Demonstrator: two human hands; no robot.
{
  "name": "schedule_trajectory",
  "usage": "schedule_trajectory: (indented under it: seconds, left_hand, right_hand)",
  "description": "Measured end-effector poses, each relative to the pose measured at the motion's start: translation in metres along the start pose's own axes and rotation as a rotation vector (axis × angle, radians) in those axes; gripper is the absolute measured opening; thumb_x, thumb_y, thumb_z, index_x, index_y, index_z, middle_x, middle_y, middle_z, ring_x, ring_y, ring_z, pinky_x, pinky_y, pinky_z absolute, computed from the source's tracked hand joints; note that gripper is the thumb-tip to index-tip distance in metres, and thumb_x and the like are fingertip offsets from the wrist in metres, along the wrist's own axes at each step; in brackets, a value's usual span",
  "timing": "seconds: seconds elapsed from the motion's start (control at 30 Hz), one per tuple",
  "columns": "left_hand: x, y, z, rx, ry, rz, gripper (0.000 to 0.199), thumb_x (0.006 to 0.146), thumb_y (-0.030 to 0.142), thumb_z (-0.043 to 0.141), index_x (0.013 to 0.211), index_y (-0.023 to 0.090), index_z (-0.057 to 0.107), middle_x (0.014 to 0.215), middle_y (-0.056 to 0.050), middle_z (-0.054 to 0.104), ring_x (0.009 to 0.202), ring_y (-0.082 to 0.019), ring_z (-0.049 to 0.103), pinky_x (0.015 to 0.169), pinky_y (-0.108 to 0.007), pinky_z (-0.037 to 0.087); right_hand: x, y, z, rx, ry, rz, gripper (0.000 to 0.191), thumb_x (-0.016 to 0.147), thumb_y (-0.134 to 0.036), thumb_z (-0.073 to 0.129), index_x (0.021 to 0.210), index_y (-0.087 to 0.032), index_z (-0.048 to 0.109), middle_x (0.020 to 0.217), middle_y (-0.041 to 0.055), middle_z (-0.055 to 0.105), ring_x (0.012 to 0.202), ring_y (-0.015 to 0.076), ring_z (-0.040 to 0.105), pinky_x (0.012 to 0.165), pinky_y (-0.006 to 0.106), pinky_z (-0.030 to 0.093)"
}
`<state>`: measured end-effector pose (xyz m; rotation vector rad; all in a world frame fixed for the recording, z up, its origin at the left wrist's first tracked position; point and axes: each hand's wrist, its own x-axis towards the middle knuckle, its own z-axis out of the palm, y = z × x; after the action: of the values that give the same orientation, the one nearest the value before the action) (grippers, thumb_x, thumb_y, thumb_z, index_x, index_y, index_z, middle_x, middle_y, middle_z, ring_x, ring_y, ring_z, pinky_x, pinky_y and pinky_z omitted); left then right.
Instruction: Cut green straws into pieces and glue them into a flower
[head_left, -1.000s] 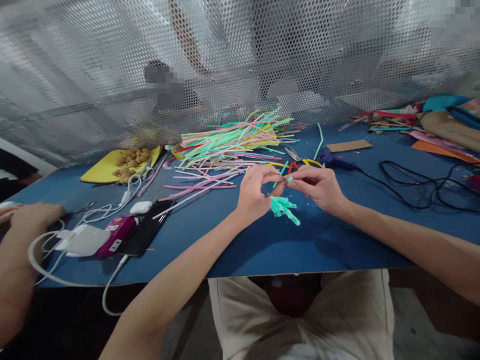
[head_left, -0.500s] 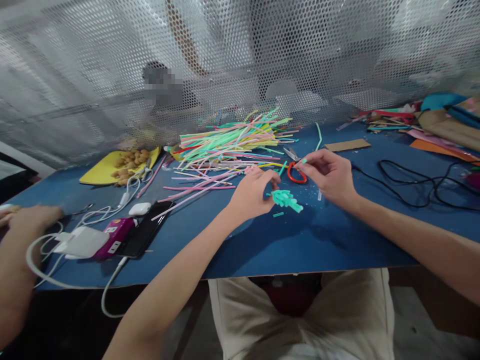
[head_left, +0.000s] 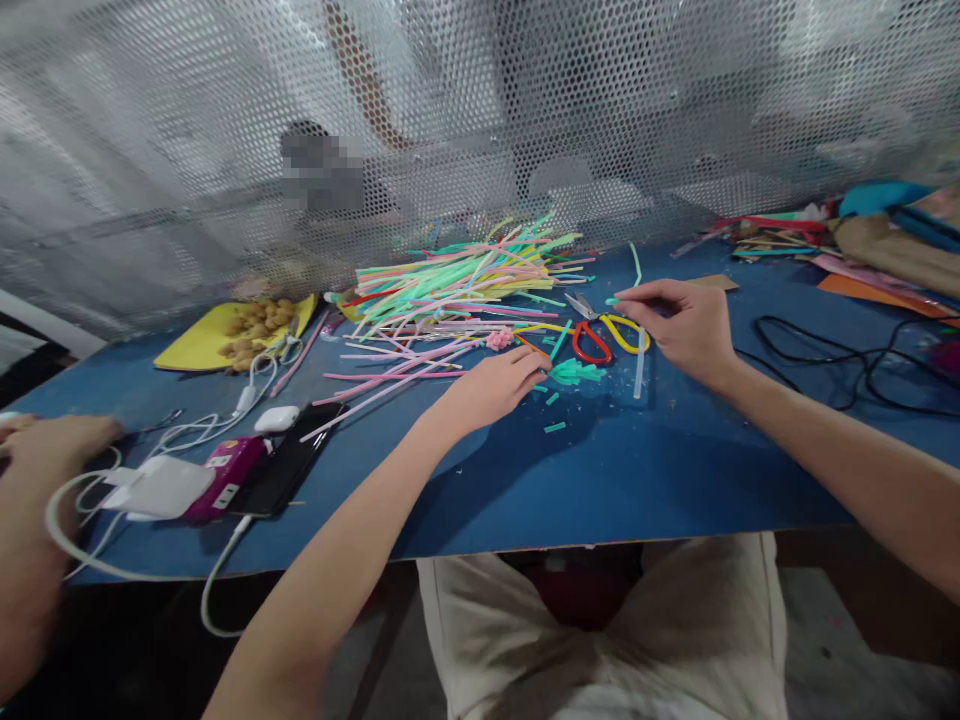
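Note:
My left hand (head_left: 499,385) is low over the table, fingers together at the stem end of a teal leafy cluster of short straw pieces (head_left: 574,373). The grip itself is partly hidden by the fingers. Thumb and forefinger of my right hand (head_left: 679,325) pinch a small teal straw piece (head_left: 613,302). Between the hands lie scissors (head_left: 592,343), one handle loop red and the other yellow. A translucent stick (head_left: 640,364) lies just below my right fingers. Beside my left fingers are a pink flower-like piece (head_left: 499,341) and a loose teal straw (head_left: 560,340).
A pile of coloured straws (head_left: 465,285) spreads in front. To the left are a black phone (head_left: 289,470), a white charger (head_left: 169,485), cables, a yellow tray (head_left: 184,340) and another person's arm (head_left: 45,480). A black cable (head_left: 810,370) lies right; perforated metal (head_left: 480,120) stands behind.
My left hand has moved forward and lowered the teal cluster to the table. My right hand has shifted slightly right with its small piece, uncovering the scissors' yellow loop and the translucent stick.

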<state>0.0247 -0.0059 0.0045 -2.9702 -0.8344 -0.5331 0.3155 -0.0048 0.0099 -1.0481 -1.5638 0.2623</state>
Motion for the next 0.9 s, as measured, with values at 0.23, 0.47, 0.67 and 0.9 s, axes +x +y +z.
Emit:
schedule_trajectory:
  seconds: [0.23, 0.47, 0.67, 0.9]
  left_hand:
    - [-0.002, -0.002, -0.003, 0.139, 0.047, 0.002, 0.023, 0.107, 0.023, 0.044, 0.117, 0.019, 0.064, 0.115, -0.005, 0.074, 0.105, -0.018, 0.071, 0.083, -0.029, 0.053]
    - [-0.003, -0.001, -0.006, 0.233, 0.078, -0.047, 0.025, 0.107, 0.029, 0.046, 0.115, 0.022, 0.069, 0.11, -0.002, 0.077, 0.098, -0.017, 0.073, 0.072, -0.028, 0.048]
    - [-0.003, -0.005, -0.005, 0.206, 0.096, -0.015, 0.028, 0.107, 0.029, 0.044, 0.115, 0.022, 0.071, 0.111, -0.004, 0.078, 0.101, -0.018, 0.072, 0.085, -0.032, 0.051]
    - [-0.003, -0.004, -0.01, 0.339, 0.216, 0.122, 0.022, 0.106, 0.028, 0.051, 0.112, 0.023, 0.072, 0.103, -0.002, 0.079, 0.096, -0.018, 0.069, 0.083, -0.031, 0.046]
  right_hand:
    - [-0.001, 0.0, -0.003, -0.086, -0.03, -0.178, 0.005, 0.088, -0.035, 0.078, 0.088, -0.031, 0.079, 0.086, -0.0005, 0.079, 0.076, 0.0214, 0.073, 0.071, 0.038, 0.056]
    - [-0.003, -0.003, -0.004, -0.168, -0.091, -0.444, 0.01, 0.094, -0.024, 0.068, 0.098, -0.029, 0.075, 0.094, 0.0021, 0.078, 0.086, 0.0223, 0.072, 0.078, 0.04, 0.057]
    - [-0.002, -0.004, -0.008, -0.217, -0.179, -0.628, 0.014, 0.097, -0.019, 0.061, 0.103, -0.026, 0.071, 0.096, 0.0034, 0.075, 0.087, 0.021, 0.069, 0.08, 0.038, 0.057]
    - [0.002, -0.006, -0.019, -0.333, -0.275, -0.885, 0.018, 0.098, -0.016, 0.061, 0.112, -0.025, 0.068, 0.104, 0.005, 0.075, 0.094, 0.0205, 0.067, 0.084, 0.039, 0.057]
